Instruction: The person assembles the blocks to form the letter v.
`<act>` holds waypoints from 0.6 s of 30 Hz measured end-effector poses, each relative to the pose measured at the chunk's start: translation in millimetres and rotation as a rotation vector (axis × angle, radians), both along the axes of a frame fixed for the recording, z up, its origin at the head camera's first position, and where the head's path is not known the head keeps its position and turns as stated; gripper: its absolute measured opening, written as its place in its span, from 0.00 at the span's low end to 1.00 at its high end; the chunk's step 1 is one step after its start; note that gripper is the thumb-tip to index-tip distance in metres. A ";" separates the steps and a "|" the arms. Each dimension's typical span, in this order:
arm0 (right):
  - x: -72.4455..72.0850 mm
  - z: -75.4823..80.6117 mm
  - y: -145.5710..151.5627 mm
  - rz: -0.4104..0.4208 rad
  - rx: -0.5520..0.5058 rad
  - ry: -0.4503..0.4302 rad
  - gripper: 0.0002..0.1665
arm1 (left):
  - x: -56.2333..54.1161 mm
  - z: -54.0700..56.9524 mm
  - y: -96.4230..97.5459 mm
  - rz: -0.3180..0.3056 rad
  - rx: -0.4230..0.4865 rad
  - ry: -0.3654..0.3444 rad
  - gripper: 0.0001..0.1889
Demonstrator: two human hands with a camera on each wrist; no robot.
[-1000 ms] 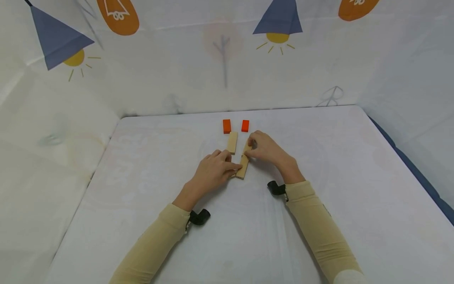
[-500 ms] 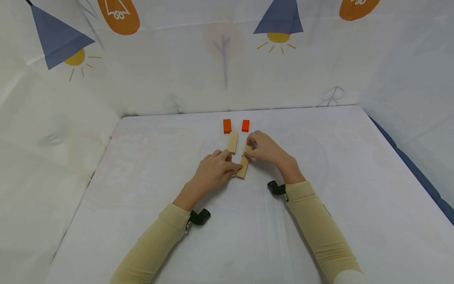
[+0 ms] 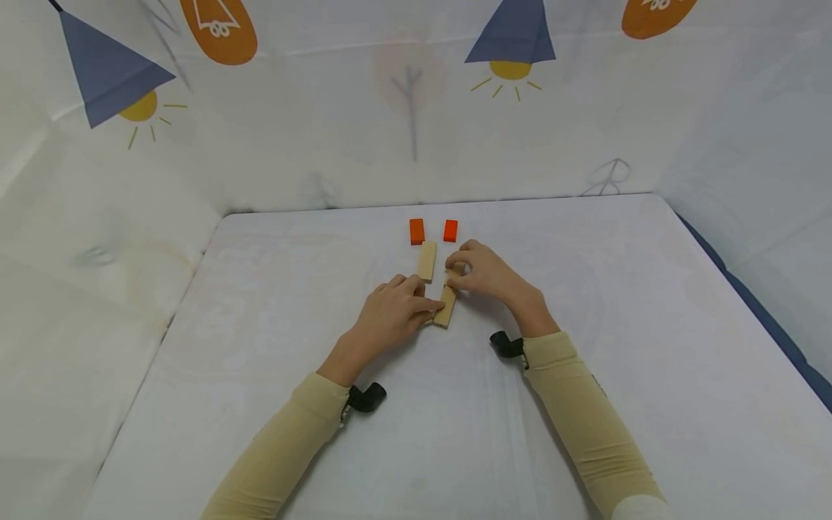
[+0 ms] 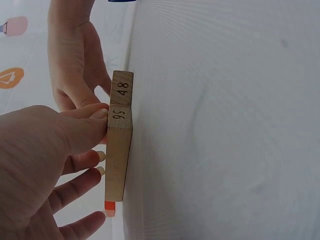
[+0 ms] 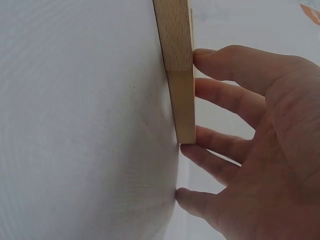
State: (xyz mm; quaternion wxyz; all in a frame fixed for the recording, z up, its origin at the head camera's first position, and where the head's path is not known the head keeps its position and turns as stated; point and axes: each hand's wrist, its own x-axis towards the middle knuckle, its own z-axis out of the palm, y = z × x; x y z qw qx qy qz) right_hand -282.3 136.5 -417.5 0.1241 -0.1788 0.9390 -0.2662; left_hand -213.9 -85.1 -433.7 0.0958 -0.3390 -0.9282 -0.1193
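Note:
Pale wooden blocks lie flat on the white table in two short rows. My left hand (image 3: 393,307) rests its thumb and fingertips on the near blocks, hiding most of the near left one. In the left wrist view, the block marked 48 (image 4: 121,88) stands beside the block marked 56 (image 4: 118,150), their printed ends level. My right hand (image 3: 487,271) reaches over the far right block (image 5: 182,107), which meets the near right block (image 3: 445,309) end to end. Its thumb touches near their joint, and its other fingers spread loosely over and past the far end.
Two orange blocks, one on the left (image 3: 417,232) and one on the right (image 3: 451,230), lie beyond the rows. The far left wooden block (image 3: 426,261) sits just short of the left orange one. A white cloth wall (image 3: 292,144) rises behind the table.
My right fingers have shifted slightly left across the far right block and loosened. The left hand and the blocks have stayed in place.

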 end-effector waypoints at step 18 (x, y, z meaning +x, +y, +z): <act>-0.1 1.7 2.1 0.019 0.005 -0.005 0.23 | -1.1 -1.3 0.3 0.009 -0.015 -0.004 0.13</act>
